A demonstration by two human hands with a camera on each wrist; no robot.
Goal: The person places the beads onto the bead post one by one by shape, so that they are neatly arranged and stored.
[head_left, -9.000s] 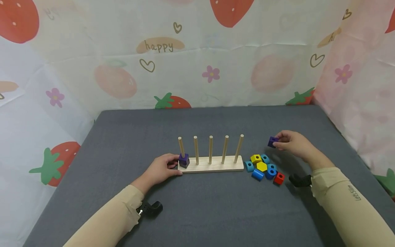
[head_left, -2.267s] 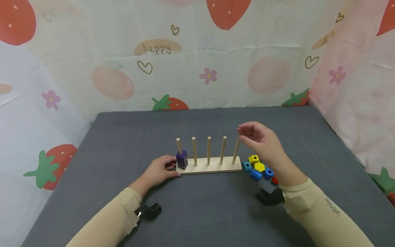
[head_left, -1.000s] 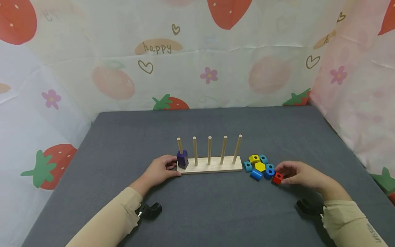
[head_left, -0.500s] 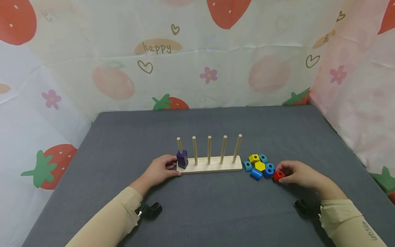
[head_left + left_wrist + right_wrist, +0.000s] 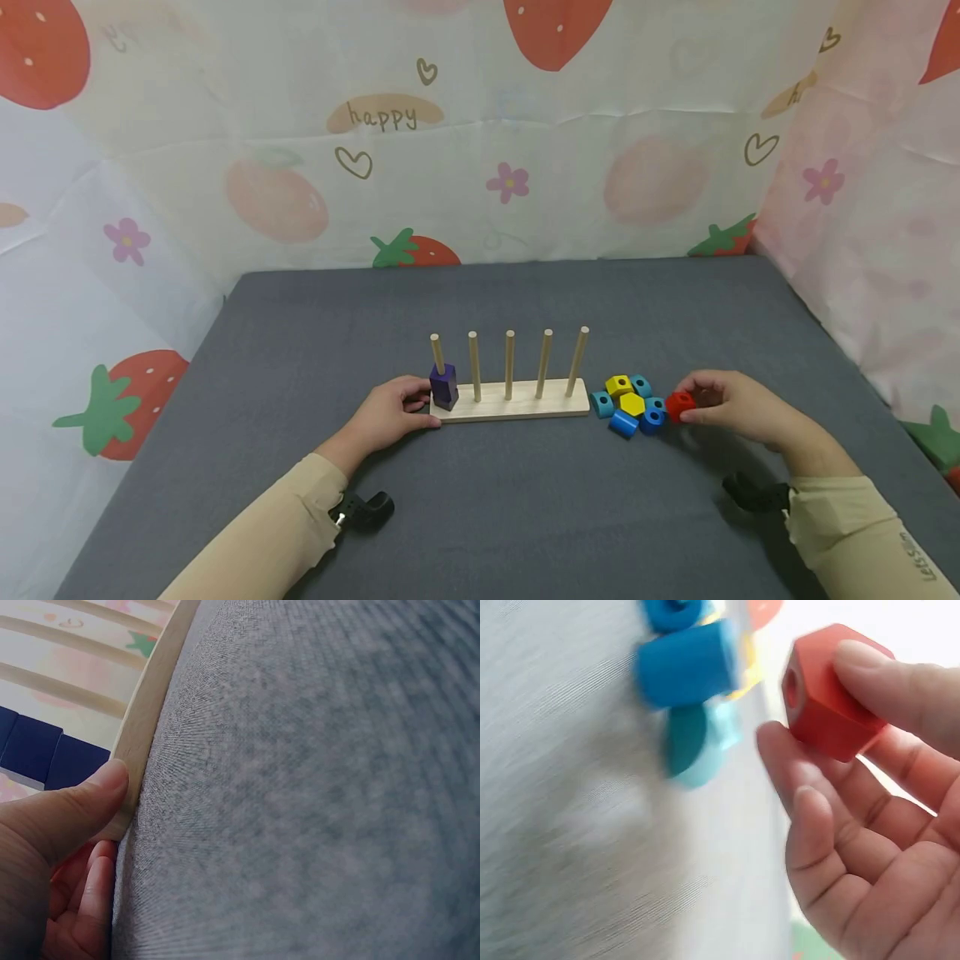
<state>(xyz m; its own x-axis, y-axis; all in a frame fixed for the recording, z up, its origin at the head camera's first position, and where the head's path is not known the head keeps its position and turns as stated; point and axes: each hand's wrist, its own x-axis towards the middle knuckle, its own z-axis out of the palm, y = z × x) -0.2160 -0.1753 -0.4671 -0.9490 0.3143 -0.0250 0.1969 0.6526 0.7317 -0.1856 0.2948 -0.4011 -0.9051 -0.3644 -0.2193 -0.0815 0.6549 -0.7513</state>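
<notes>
Between thumb and fingers my right hand (image 5: 738, 406) pinches a red hexagonal bead (image 5: 829, 694), lifted a little over the table; a hole shows in its side. My left hand (image 5: 386, 408) grips the left end of a wooden peg board (image 5: 525, 407), thumb on the front edge (image 5: 133, 769). On the leftmost peg, purple blocks (image 5: 443, 387) are stacked, looking dark blue in the left wrist view. The other pegs (image 5: 509, 367) stand bare. Just left of the red bead lie loose beads: a yellow hexagonal one (image 5: 632, 405) and a blue cylinder (image 5: 623, 423) among them.
A grey cloth (image 5: 510, 508) covers the table. Light blue beads (image 5: 602, 405) and another yellow bead (image 5: 618, 385) lie close to the board's right end. A patterned curtain (image 5: 562, 192) hangs behind and at both sides.
Purple blocks have been stacked higher on the leftmost peg. My right hand has gone back to the pile and raised the red bead off the table. My left hand stays on the board.
</notes>
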